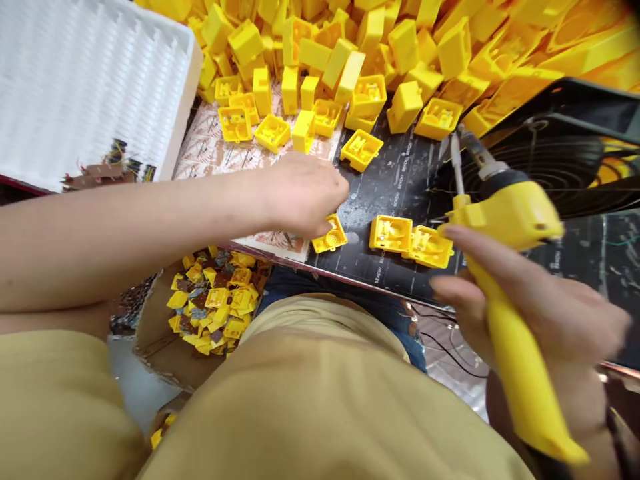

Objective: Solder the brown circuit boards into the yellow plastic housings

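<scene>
My left hand (309,193) reaches across the bench with its fingers curled down onto a small open yellow plastic case (332,236), gripping its upper left side; the fingertips are partly hidden. In my right hand (545,313) is a yellow soldering gun (505,300), its grip slanting down to the right and its metal tip pointing up and away. Two more open yellow cases, a left one (391,235) and a right one (431,247), lie side by side between my hands with small parts inside. Farther back sits another open case (361,149).
A large heap of yellow cases (350,47) covers the back. At right stands a black fan (550,153). A white foam tray (95,73) at left holds small wired boards (107,172). Below the bench edge, a cardboard box (155,340) contains yellow pieces.
</scene>
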Demonstrator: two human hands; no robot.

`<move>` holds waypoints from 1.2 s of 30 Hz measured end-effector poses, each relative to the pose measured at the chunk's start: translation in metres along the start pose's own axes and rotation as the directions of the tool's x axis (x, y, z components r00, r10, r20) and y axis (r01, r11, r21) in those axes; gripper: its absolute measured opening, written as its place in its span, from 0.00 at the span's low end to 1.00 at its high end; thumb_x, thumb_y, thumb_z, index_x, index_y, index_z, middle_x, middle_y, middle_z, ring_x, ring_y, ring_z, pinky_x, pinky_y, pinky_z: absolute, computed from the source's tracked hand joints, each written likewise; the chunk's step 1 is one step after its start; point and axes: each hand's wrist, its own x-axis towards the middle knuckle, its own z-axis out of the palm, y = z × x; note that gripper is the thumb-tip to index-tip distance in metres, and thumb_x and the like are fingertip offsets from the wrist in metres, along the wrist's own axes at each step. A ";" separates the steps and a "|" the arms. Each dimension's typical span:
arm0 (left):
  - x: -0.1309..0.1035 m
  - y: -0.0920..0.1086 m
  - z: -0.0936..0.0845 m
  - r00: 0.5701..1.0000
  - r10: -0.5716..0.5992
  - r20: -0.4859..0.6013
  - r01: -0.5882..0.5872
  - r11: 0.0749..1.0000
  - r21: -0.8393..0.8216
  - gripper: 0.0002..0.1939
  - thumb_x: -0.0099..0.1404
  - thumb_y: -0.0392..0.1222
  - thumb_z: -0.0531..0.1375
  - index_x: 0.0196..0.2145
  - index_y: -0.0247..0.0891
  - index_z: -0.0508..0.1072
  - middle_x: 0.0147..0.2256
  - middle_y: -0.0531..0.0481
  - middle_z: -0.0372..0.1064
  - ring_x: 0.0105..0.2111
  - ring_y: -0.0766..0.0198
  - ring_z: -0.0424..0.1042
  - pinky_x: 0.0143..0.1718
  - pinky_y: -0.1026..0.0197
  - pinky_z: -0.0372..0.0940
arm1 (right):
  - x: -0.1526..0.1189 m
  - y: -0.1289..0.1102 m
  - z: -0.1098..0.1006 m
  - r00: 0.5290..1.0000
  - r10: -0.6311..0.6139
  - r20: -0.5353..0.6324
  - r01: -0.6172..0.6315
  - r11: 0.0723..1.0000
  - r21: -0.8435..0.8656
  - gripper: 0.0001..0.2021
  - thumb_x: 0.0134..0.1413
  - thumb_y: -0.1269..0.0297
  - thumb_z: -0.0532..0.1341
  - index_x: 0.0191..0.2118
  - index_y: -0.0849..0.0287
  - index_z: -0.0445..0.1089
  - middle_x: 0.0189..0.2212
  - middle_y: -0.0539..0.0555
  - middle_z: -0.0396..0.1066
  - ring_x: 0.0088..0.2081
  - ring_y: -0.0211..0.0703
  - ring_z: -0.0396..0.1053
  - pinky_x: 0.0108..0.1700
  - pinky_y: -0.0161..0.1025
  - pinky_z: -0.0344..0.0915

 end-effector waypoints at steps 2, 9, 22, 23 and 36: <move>-0.015 0.003 -0.002 0.993 0.106 -0.052 -0.105 0.994 0.031 0.12 0.57 0.37 0.62 0.41 0.40 0.78 0.44 0.45 0.76 0.57 0.45 0.68 0.57 0.51 0.59 | 0.009 0.010 0.009 0.996 -0.090 -0.016 0.089 0.995 -0.055 0.18 0.61 0.67 0.66 0.55 0.50 0.70 0.24 0.45 0.73 0.20 0.33 0.65 0.25 0.33 0.59; -0.012 -0.005 0.046 0.966 0.236 -0.104 -0.220 0.965 0.143 0.27 0.70 0.46 0.56 0.65 0.40 0.63 0.55 0.41 0.72 0.61 0.50 0.65 0.67 0.43 0.46 | 0.025 0.039 0.047 0.978 -0.201 0.059 0.195 0.977 0.092 0.17 0.61 0.59 0.65 0.52 0.56 0.65 0.43 0.57 0.77 0.43 0.48 0.77 0.51 0.46 0.73; -0.032 -0.066 0.024 0.909 -0.276 -0.313 0.242 0.960 -0.142 0.20 0.67 0.51 0.53 0.44 0.35 0.78 0.44 0.42 0.77 0.48 0.52 0.73 0.52 0.51 0.64 | 0.015 0.011 0.058 0.997 -0.071 0.005 0.067 0.967 0.247 0.24 0.55 0.63 0.69 0.56 0.52 0.63 0.52 0.61 0.74 0.54 0.57 0.74 0.50 0.53 0.76; -0.031 -0.067 0.029 0.906 -0.303 -0.296 0.284 0.953 -0.105 0.22 0.67 0.53 0.53 0.46 0.35 0.77 0.46 0.41 0.76 0.50 0.50 0.72 0.53 0.49 0.64 | 0.017 0.005 0.062 0.997 -0.083 0.009 0.077 0.963 0.260 0.24 0.56 0.64 0.69 0.56 0.52 0.63 0.50 0.60 0.75 0.53 0.55 0.74 0.49 0.51 0.76; -0.042 -0.068 0.049 0.965 -0.176 -0.195 0.033 0.818 -0.575 0.11 0.61 0.49 0.59 0.32 0.39 0.74 0.30 0.48 0.77 0.29 0.65 0.74 0.33 0.62 0.67 | 0.039 -0.030 0.097 0.987 -0.163 0.002 0.156 0.949 0.273 0.23 0.62 0.65 0.64 0.60 0.55 0.59 0.44 0.55 0.76 0.43 0.46 0.75 0.49 0.44 0.73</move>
